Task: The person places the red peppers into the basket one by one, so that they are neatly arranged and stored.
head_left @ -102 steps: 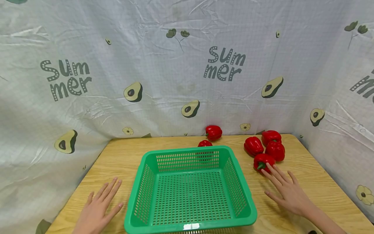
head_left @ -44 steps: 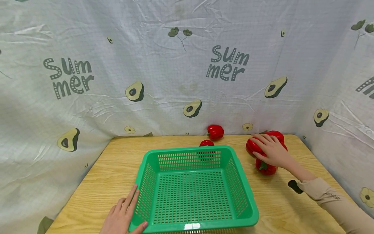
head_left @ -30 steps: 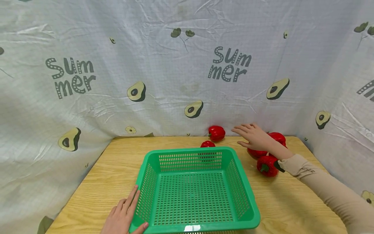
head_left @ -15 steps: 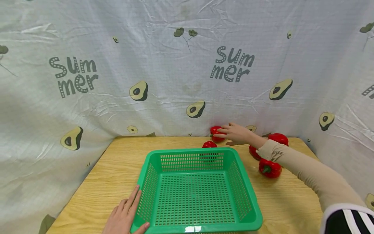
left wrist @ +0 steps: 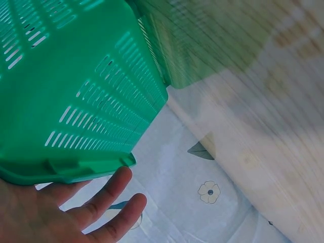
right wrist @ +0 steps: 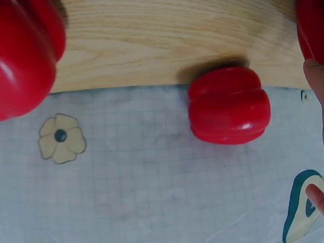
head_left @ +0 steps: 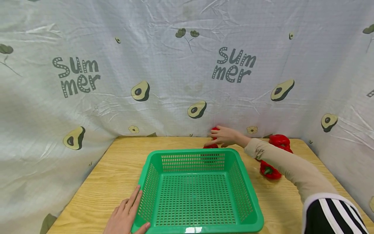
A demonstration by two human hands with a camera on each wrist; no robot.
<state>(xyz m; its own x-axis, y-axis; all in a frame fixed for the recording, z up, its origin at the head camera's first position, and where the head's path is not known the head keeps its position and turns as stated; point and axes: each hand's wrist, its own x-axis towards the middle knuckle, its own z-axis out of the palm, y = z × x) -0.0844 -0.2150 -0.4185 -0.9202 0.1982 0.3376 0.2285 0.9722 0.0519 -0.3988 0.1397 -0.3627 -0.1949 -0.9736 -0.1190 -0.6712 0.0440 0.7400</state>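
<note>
My left hand rests at the left rim of a green plastic basket, its fingers straight along the side. In the left wrist view those fingers are spread just under the basket rim. Behind the basket, my right hand reaches over two red bell peppers. It partly hides the far pepper by the cloth wall; the nearer pepper peeks above the basket's back rim. In the right wrist view, one fingertip is right at a pepper, while another pepper sits apart.
More red bell peppers, including one with a green stem, lie at the table's right, partly covered by the right sleeve. A printed cloth hangs behind and beside the wooden table.
My right hand has passed over the right-hand peppers and moved left to the two behind the basket. My left hand has come from the table to the basket rim and stayed there.
</note>
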